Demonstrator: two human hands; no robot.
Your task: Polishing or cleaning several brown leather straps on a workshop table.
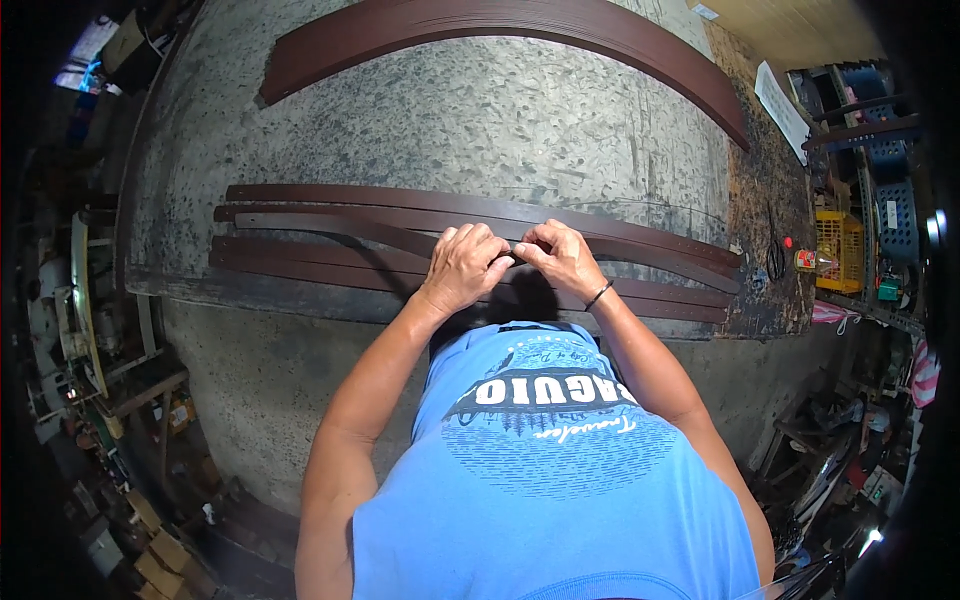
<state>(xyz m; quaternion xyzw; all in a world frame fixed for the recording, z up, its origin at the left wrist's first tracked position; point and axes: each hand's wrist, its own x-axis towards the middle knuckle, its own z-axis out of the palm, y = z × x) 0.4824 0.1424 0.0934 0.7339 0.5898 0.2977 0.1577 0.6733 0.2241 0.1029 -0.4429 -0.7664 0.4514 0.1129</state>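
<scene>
Both hands meet over the near edge of the table, working on one long dark-brown strip that looks like leather point(340, 229). My left hand point(462, 268) has its fingers closed on the strip, thumb toward the right. Against it, my right hand point(562, 262) pinches the strip between thumb and fingers. The held strip bows up off the table on both sides of my hands. Several similar brown strips point(330, 198) lie lengthwise beneath and beyond it. My fingers hide the gripped part.
A wide, curved brown sheet point(480, 22) lies across the far part of the grey, scuffed table point(450, 120). At the right are a bottle with a red cap point(815, 261), a yellow basket point(840, 245) and blue perforated bins point(897, 225). Cluttered shelving stands at the left.
</scene>
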